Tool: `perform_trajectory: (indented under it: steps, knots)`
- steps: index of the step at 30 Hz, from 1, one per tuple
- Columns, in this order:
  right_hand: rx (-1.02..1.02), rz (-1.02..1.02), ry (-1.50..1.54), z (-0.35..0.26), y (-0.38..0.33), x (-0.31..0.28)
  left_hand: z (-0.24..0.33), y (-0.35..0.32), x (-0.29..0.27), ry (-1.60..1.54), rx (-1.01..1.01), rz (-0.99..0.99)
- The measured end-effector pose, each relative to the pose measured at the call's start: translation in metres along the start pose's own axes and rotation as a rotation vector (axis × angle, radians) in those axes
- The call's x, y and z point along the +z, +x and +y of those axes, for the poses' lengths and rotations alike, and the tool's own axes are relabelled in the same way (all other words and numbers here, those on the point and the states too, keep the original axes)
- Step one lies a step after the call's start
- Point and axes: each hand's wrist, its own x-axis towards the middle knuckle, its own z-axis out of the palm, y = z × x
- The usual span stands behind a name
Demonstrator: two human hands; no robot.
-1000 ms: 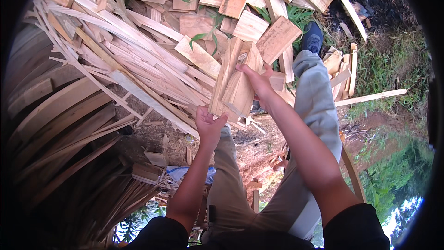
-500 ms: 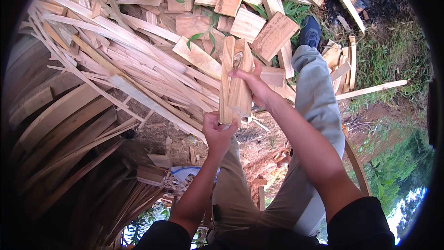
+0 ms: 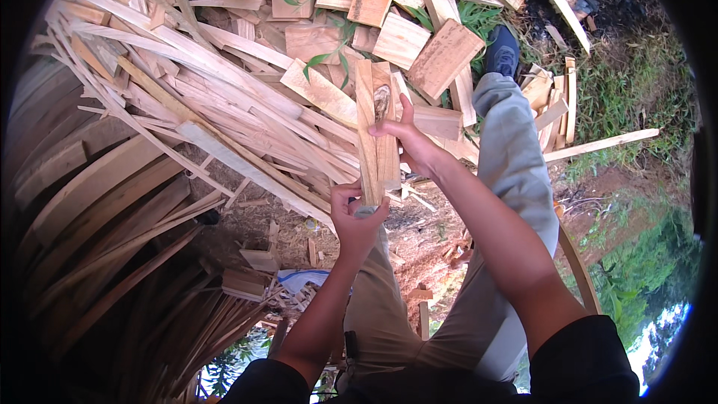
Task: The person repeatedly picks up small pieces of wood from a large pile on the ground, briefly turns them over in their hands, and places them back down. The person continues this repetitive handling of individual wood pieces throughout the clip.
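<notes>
Held upright in front of me are wood pieces: a narrow pale strip (image 3: 365, 105) on the left and, close against it, a short board with a dark knot (image 3: 388, 157). My left hand (image 3: 357, 218) is closed around the lower end of the strip, thumb and fingers on either side. My right hand (image 3: 411, 142) grips the knotted board from its right edge, its thumb lying across the front face. The fingers behind the wood are hidden. Whether the two pieces are joined, I cannot tell.
Long thin offcuts (image 3: 224, 97) lie heaped on the left, above a stack of curved slabs (image 3: 97, 164). Short blocks (image 3: 446, 58) are scattered beyond my hands, near my shoe (image 3: 502, 52). A long lath (image 3: 602, 144) lies at the right by grass (image 3: 636, 97).
The held wood has turned, so its front face looks narrower and the strip's lower end now sits deeper in my left hand. Both hands have shifted only slightly.
</notes>
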Motion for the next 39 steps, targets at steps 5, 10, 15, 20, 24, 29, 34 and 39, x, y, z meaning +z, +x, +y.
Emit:
perform_trajectory:
  steps: [5,10,15,20,24,29,34,39]
  knots:
    - [-0.041,-0.109,0.120,0.016,0.016,-0.016,0.001,0.005,-0.016,0.038,0.163,-0.209]
    - [-0.057,-0.111,0.051,0.015,0.014,-0.009,0.008,0.056,-0.035,-0.277,-0.200,-0.125]
    - [-0.141,-0.110,-0.149,0.007,-0.001,0.005,0.005,0.090,-0.024,-0.304,-0.556,-0.344]
    - [-0.225,-0.055,-0.405,0.010,-0.001,0.004,-0.017,0.089,-0.024,-0.416,-0.674,-0.338]
    - [-0.069,-0.144,-0.151,-0.006,-0.006,0.004,-0.026,0.094,-0.033,-0.682,-0.470,-0.150]
    - [-0.203,0.168,-0.136,-0.007,0.004,-0.006,-0.028,0.092,-0.049,-1.283,-0.478,-0.469]
    - [-0.192,0.342,-0.066,-0.009,0.001,-0.008,-0.018,0.083,-0.049,-1.099,-0.569,-0.459]
    - [-0.081,0.375,0.024,-0.016,-0.007,-0.001,-0.037,0.087,-0.053,-1.155,-0.588,-0.646]
